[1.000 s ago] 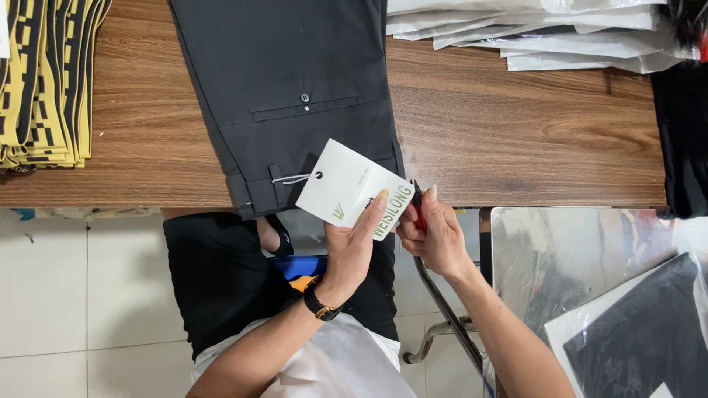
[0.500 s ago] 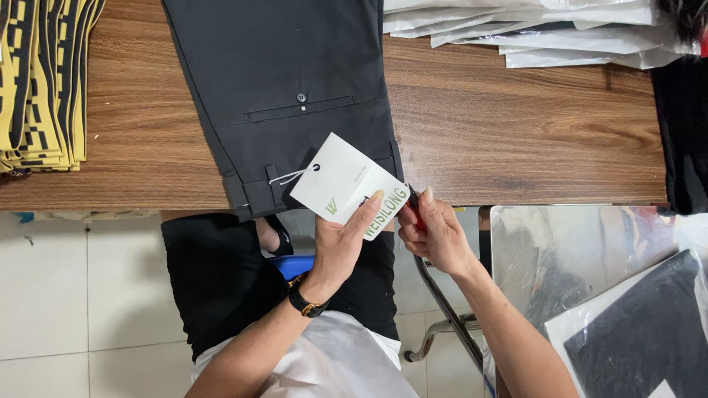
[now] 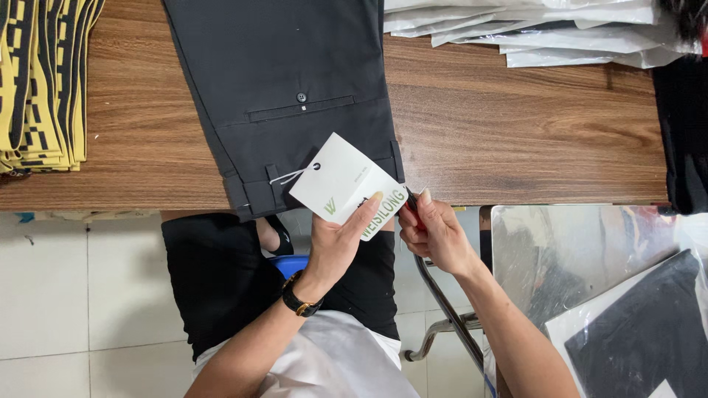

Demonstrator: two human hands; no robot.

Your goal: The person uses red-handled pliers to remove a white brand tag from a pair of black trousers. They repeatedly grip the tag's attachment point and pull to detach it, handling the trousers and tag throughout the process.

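- Counter (image 3: 516,140): brown wood grain, front edge running left to right across the view.
- Dark grey trousers (image 3: 287,81): flat near the middle, waistband overhanging the front edge; back pocket with one button facing up.
- Stack of yellow-and-black folded fabric (image 3: 40,81): at the left end.
- Clear-bagged white packets (image 3: 531,29): piled along the rear edge, right of the trousers.
- Black garment (image 3: 682,133): at the right end.

Wooden table (image 3: 516,140) (white-tiled floor (image 3: 81,295))
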